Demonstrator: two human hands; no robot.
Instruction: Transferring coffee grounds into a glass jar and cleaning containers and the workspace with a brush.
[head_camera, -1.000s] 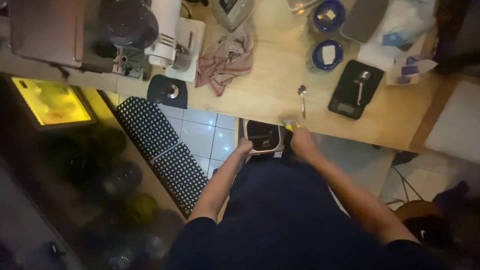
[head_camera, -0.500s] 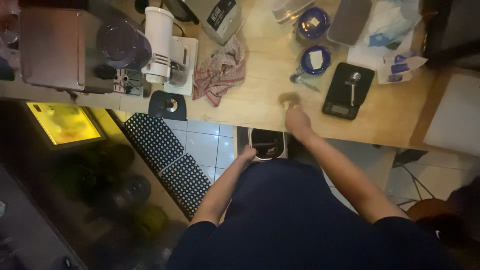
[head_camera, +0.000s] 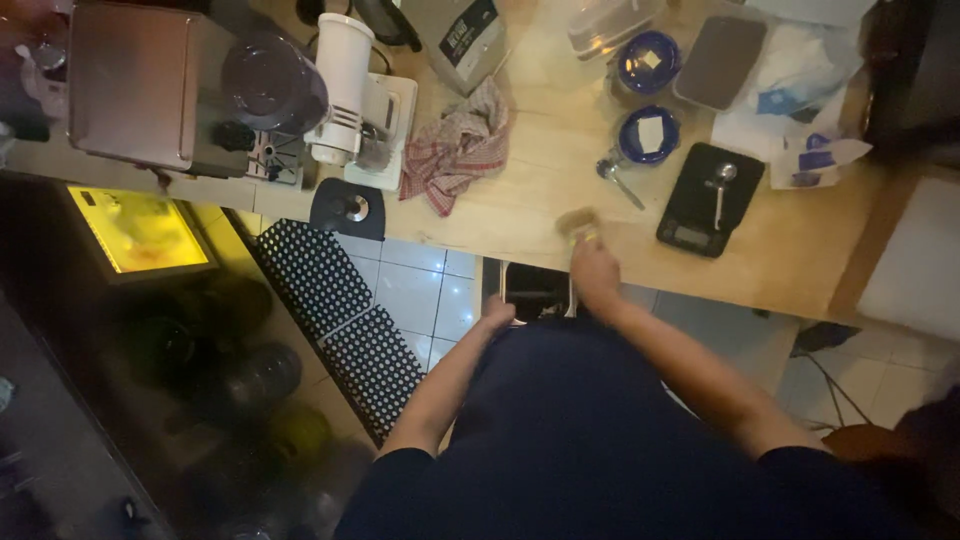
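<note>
Right hand: the right hand (head_camera: 595, 272) is at the near edge of the worktop (head_camera: 520, 215), fingers closed around a small pale brush (head_camera: 580, 222) whose head rests on the wood just in front of the knuckles.
Left hand: the left hand (head_camera: 497, 313) is below the worktop's near edge, touching the rim of a dark bin (head_camera: 535, 290); whether its fingers grip the rim cannot be told.
Bin: it stands on the tiled floor against the worktop's near edge, between the two hands.
Spoon: a metal spoon (head_camera: 620, 182) lies just beyond the brush, toward the far edge.
Scale: a black scale (head_camera: 708, 200) sits to the right of the brush, near it, with a second spoon on top.
Bowls: two blue bowls (head_camera: 648, 134) sit behind the spoon, one farther back.
Cloth: a red checked cloth (head_camera: 455, 152) lies crumpled left of the brush, well apart.
Grinder: a white grinder (head_camera: 345, 85) stands at the worktop's left end.
Mat: a black dotted mat (head_camera: 335, 310) lies on the floor to the left.
</note>
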